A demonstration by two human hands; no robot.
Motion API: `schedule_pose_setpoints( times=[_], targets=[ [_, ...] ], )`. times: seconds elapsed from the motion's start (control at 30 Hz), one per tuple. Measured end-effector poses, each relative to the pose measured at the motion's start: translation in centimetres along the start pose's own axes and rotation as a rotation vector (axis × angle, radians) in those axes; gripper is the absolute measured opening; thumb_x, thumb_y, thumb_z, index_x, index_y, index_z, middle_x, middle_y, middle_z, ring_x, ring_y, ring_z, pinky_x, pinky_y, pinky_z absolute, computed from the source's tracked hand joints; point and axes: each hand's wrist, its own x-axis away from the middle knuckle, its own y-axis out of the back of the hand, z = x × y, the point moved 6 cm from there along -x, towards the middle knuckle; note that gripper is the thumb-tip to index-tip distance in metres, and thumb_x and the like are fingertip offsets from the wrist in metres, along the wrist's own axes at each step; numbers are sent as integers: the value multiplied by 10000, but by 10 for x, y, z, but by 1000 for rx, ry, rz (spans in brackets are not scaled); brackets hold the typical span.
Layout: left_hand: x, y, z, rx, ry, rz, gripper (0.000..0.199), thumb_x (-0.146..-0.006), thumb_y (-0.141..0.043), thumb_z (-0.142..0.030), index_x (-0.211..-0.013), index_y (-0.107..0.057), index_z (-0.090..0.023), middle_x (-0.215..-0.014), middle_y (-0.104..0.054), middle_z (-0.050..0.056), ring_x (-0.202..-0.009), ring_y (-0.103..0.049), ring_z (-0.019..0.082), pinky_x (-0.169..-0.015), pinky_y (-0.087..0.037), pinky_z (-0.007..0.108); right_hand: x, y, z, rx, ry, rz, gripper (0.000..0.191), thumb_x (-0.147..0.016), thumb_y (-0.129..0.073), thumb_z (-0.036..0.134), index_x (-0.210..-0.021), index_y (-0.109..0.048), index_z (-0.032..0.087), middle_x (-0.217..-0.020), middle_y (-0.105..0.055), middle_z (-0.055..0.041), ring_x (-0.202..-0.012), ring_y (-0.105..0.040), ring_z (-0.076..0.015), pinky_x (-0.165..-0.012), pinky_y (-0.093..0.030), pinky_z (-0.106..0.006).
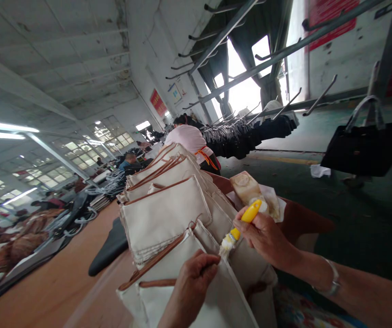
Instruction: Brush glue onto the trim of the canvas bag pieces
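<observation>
My right hand (266,234) grips a brush (250,212) by its yellow handle. The brush's whitish, coated bristles touch the edge of a cream fabric bag panel (225,291) with brown trim. On that same panel, my left hand (196,282) pinches the edge just beside the bristles, thumb and fingers pressed together. Right behind lies a stack of similar cream panels (165,212), their brown-trimmed edges overlapping. Past the brush, a stained, box-like container (245,187) stands on white paper, partly hidden by my right hand.
A brown work table (96,269) carries the panels, with a dark grey piece (110,248) at left. Metal racks with hooks (250,73) stand at right, holding a black handbag (363,148) and several dark items. A person in a pale top (185,139) works ahead.
</observation>
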Motion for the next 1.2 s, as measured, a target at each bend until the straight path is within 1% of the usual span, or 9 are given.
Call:
schedule_pose_setpoints(
  times=[0.1, 0.2, 0.33, 0.43, 0.5, 0.7, 0.83, 1.07, 1.2],
  targets=[
    [1, -2, 2, 7, -16, -19, 240, -901, -549, -344, -923, -737, -196, -876, -586, 26, -808, -567, 159, -724, -427, 243, 0, 13, 5, -54, -4, -61, 335, -923, -585, 508, -880, -533, 180, -498, -417, 70, -437, -367, -94, -426, -290, -221],
    [2, -2, 2, -62, -68, -120, 217, -905, -555, -343, -1005, -694, -209, -852, -602, 20, -767, -572, 153, -704, -436, 241, 5, 28, 7, -124, 9, -147, 308, -945, -576, 495, -946, -537, 189, -508, -416, 75, -418, -352, -85, -405, -272, -214],
    [5, -2, -3, -265, -160, -252, 148, -908, -538, -282, -982, -661, -245, -877, -636, 23, -793, -606, 162, -705, -442, 238, 17, 39, 8, -68, 91, -212, 262, -968, -562, 461, -986, -553, 200, -641, -539, 26, -469, -476, -98, -433, -364, -222],
    [4, -2, -3, -319, -174, -260, 202, -894, -540, -255, -1064, -648, -264, -928, -665, 28, -825, -629, 171, -723, -457, 243, 27, 40, 7, -71, 92, -185, 256, -973, -556, 454, -990, -561, 199, -669, -562, 12, -503, -514, -108, -461, -409, -224],
    [2, -1, 0, -310, -126, -241, 257, -882, -552, -253, -1124, -638, -250, -916, -673, 32, -799, -630, 172, -727, -460, 252, 31, 40, 4, -118, 38, -158, 261, -970, -557, 462, -984, -553, 202, -627, -536, 28, -458, -472, -96, -415, -363, -203],
    [1, -1, -5, -160, -80, -84, 244, -922, -491, -302, -891, -712, -204, -843, -632, 39, -796, -614, 170, -711, -445, 236, 36, 23, 0, -134, -108, 30, 327, -944, -555, 524, -927, -509, 201, -500, -442, 78, -352, -328, -69, -345, -231, -177],
    [4, -2, -8, -82, -57, -64, 252, -923, -501, -330, -892, -710, -193, -853, -618, 39, -803, -599, 170, -720, -441, 233, 34, 3, -3, -51, -71, 115, 284, -954, -549, 472, -910, -514, 194, -509, -423, 79, -409, -371, -80, -406, -286, -192],
    [11, -8, -13, -88, -99, -23, 234, -898, -548, -322, -797, -701, -176, -777, -575, 30, -724, -564, 151, -641, -413, 222, 13, 1, 0, 45, 24, 8, 238, -949, -543, 425, -892, -533, 194, -521, -460, 62, -442, -428, -105, -440, -338, -218],
    [16, -9, -9, -107, -187, -120, 169, -883, -585, -305, -847, -713, -201, -779, -614, 32, -710, -581, 148, -643, -424, 229, 10, 17, 8, 13, -4, -64, 290, -946, -540, 478, -881, -514, 196, -493, -438, 72, -391, -369, -93, -391, -286, -214]
  ],
)
